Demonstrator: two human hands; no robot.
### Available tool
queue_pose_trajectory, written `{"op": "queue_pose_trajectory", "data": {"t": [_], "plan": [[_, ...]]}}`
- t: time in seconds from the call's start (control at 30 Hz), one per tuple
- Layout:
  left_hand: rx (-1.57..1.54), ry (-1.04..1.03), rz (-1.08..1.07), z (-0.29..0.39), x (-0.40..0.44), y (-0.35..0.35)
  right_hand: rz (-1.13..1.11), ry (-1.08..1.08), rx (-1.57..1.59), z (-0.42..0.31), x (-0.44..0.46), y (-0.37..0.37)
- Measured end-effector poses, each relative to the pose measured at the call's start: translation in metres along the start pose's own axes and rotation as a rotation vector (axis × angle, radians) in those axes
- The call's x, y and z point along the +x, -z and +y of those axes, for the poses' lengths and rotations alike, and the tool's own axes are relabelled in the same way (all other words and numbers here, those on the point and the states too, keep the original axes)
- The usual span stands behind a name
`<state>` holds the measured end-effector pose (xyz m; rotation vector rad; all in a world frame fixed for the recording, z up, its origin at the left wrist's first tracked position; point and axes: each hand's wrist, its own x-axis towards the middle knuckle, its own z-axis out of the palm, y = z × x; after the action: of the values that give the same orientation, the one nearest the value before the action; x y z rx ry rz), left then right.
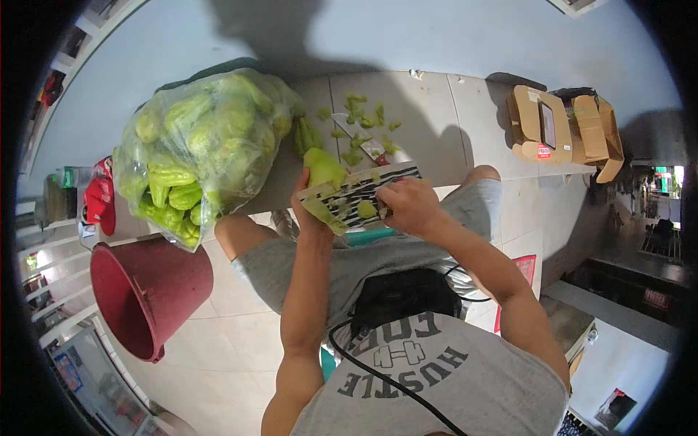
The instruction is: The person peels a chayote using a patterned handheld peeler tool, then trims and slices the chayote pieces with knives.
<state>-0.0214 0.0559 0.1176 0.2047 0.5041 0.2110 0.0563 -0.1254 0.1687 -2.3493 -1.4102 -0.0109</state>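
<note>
A board with a black-and-white striped face [349, 198] lies tilted over my lap. My left hand [309, 203] is closed around its left edge, fingertips against a smooth light-green chayote [324, 167]. Over the board's right part is my right hand [403, 201], its fingers curled together; what they hold, if anything, is hidden. A round green piece [367, 209] sits on the stripes beside these fingers. Beyond the board, a knife with a pale blade [342, 122] and reddish handle lies among green scraps [355, 109].
A large clear plastic bag of chayotes [211, 138] stands on the left of the tiled ledge [429, 102], another chayote [307, 136] beside it. A dark red bucket [156, 287] is at lower left. Opened cardboard boxes [542, 123] stand at right. A black cable crosses my shirt.
</note>
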Motion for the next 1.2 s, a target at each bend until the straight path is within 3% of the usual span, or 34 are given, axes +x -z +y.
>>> {"op": "queue_pose_trajectory", "data": {"t": [0.13,0.23,0.33,0.4,0.53,0.63,0.7,0.83,0.93,1.03,1.1,1.2], "plan": [[-0.052,0.051,-0.129,0.001,0.003,0.008,-0.081,0.021,0.055,-0.001,-0.003,0.006],[0.037,-0.076,-0.019,0.001,-0.004,-0.008,-0.024,-0.017,-0.012,0.021,-0.004,0.000],[0.051,-0.115,0.159,-0.004,-0.009,-0.015,-0.141,-0.180,-0.024,0.035,-0.007,0.003],[0.122,-0.013,0.080,-0.004,-0.009,-0.008,-0.071,-0.004,0.035,0.015,-0.006,0.017],[0.012,0.140,-0.091,-0.005,0.001,0.003,-0.051,0.032,0.104,-0.001,0.001,0.028],[0.051,0.115,0.038,-0.003,-0.004,-0.010,-0.052,0.044,0.121,0.012,-0.005,0.014],[0.179,-0.050,0.164,-0.003,-0.015,-0.027,-0.090,-0.128,0.052,0.038,-0.004,0.004],[0.150,-0.002,0.114,-0.008,-0.012,-0.006,-0.109,-0.145,0.076,0.026,-0.011,0.002],[0.270,0.071,0.069,-0.011,-0.007,-0.001,-0.109,-0.015,0.151,0.010,-0.005,0.017],[0.116,0.034,0.033,-0.010,-0.010,-0.002,-0.114,-0.075,0.123,0.029,-0.001,0.009],[0.173,0.035,-0.041,-0.007,-0.010,-0.007,-0.171,-0.279,0.147,0.046,0.006,0.010],[0.222,0.037,-0.050,-0.012,-0.006,0.002,-0.246,-0.147,0.106,0.025,0.002,0.024]]}}
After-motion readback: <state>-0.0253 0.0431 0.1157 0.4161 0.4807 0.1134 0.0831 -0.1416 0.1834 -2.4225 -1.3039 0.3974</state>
